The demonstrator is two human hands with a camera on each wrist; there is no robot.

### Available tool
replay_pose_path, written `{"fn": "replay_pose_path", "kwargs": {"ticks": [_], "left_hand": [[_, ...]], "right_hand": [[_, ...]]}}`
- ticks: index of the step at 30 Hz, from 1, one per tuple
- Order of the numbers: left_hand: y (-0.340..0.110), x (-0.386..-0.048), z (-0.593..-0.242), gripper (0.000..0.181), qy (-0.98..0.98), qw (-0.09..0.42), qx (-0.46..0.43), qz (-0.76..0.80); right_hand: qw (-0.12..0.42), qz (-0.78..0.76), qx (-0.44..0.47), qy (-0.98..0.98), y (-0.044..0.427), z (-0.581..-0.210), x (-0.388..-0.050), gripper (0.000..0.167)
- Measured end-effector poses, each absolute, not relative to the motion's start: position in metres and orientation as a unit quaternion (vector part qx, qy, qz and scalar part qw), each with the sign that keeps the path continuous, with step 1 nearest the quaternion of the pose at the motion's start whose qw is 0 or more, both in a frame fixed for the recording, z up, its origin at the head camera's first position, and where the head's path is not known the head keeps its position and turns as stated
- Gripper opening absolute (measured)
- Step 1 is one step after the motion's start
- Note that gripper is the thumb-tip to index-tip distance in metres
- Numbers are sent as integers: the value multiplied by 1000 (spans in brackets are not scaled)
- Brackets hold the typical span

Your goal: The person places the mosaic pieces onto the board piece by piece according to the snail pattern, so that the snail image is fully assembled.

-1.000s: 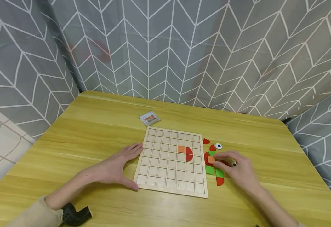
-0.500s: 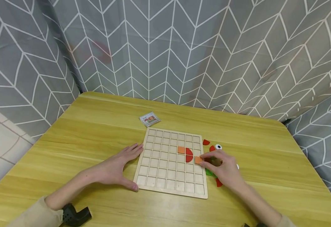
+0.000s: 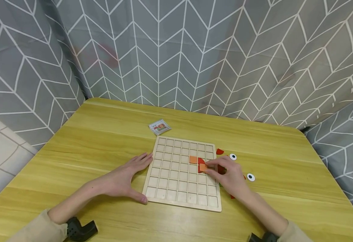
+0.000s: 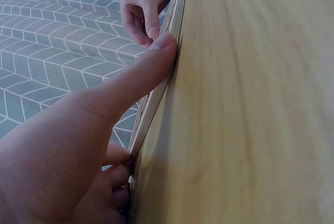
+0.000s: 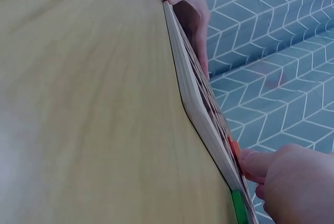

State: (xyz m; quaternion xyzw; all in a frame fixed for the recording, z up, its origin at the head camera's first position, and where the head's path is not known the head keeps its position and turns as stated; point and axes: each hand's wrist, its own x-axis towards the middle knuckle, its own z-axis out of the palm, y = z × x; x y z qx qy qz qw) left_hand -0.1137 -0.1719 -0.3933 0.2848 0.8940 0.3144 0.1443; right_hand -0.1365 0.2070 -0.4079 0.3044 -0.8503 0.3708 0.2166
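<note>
A wooden grid board (image 3: 176, 181) lies on the table, with an orange square (image 3: 193, 159) in one cell and a red half-round piece (image 3: 201, 160) beside it. The right hand (image 3: 229, 174) pinches a second orange square (image 3: 203, 167) between thumb and fingertips, over the lower part of the red piece. In the right wrist view the right hand (image 5: 297, 182) holds the orange piece (image 5: 236, 148) at the board's face. The left hand (image 3: 119, 178) is spread, thumb and fingertips touching the board's left edge; in the left wrist view its thumb (image 4: 141, 75) rests along the rim.
A small picture card (image 3: 160, 127) lies behind the board. Right of the board are a red piece (image 3: 220, 151), two white eye discs (image 3: 232, 156) and other red and green pieces partly hidden by the right hand. A patterned curtain (image 3: 176, 57) hangs behind the table.
The right hand has carried the orange square leftward from the loose pieces beside the board to above the red half-round piece. The left hand has not visibly moved.
</note>
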Motion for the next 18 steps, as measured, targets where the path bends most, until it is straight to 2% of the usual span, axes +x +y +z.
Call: {"fn": "replay_pose_path", "kwargs": {"ticks": [18], "left_hand": [[-171,-114,-393,128,894,148,284,315]], "right_hand": [[204,372,311,-851,189,-408,-138,26]]}}
